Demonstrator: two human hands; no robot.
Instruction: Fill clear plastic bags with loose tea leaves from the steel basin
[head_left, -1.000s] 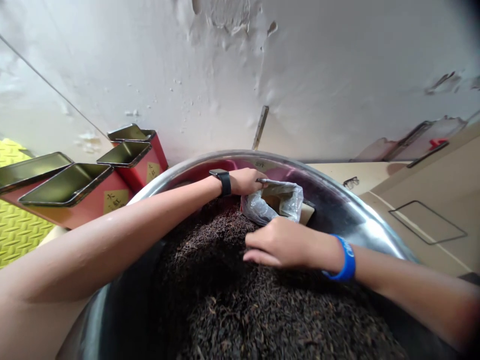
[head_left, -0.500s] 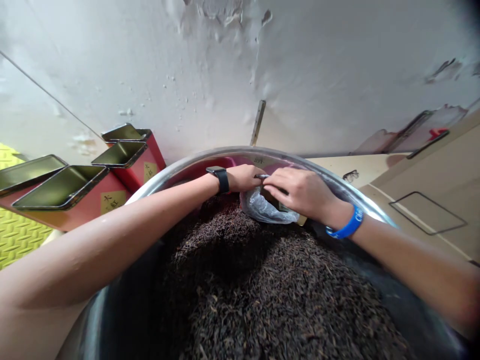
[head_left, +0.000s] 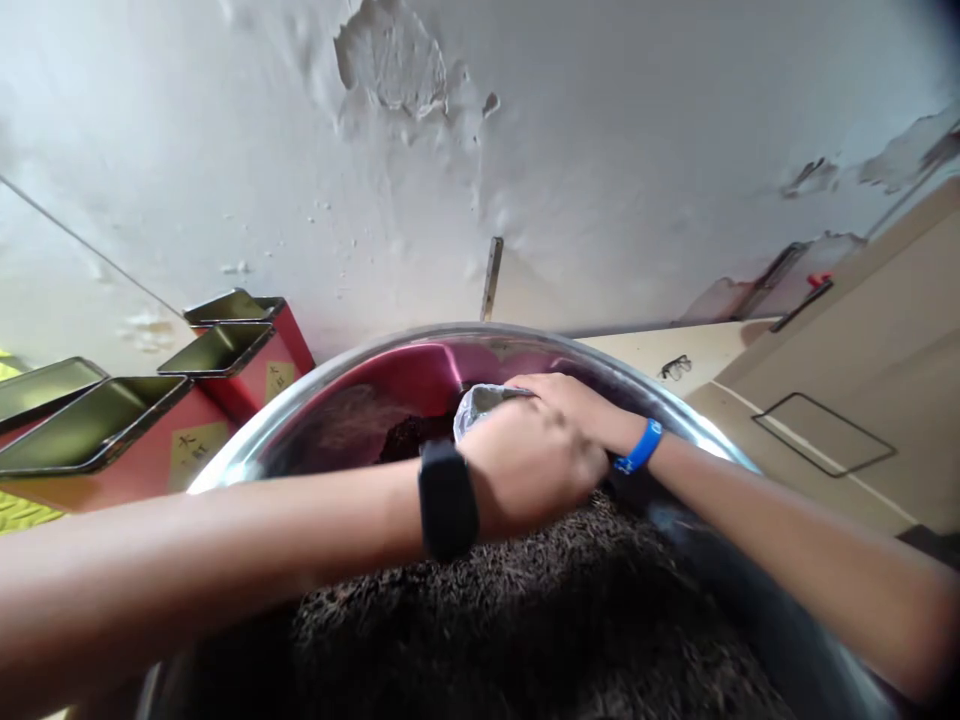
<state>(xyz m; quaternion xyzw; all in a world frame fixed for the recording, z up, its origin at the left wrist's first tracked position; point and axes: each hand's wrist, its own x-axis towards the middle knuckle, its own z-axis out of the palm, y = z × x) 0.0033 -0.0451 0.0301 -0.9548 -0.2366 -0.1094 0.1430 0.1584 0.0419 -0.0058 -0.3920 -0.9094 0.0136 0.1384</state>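
Observation:
A large round metal tub (head_left: 247,445) holds a heap of dark, dry, twisted leaves that look like loose tea (head_left: 525,590). Near its far side is a clear plastic bag (head_left: 472,405), mouth up. My right hand (head_left: 574,405), above a blue wristband, grips the bag's rim. My left hand (head_left: 532,460), wearing a black watch, is curled in front of the bag and overlaps my right hand in the view. Its fingers point away and are hidden, so what they hold cannot be made out. The lower bag is covered by my left hand.
Several red tins (head_left: 199,425) with open tops stand left of the tub. On the right are a cardboard box (head_left: 847,400) and a pair of glasses (head_left: 675,367) on a pale surface. A wall (head_left: 600,180) with peeling paint rises behind the tub.
My left hand has left the far edge of the bag and come nearer and to the right, in front of it. My right hand has shifted slightly. The view has tilted up a little.

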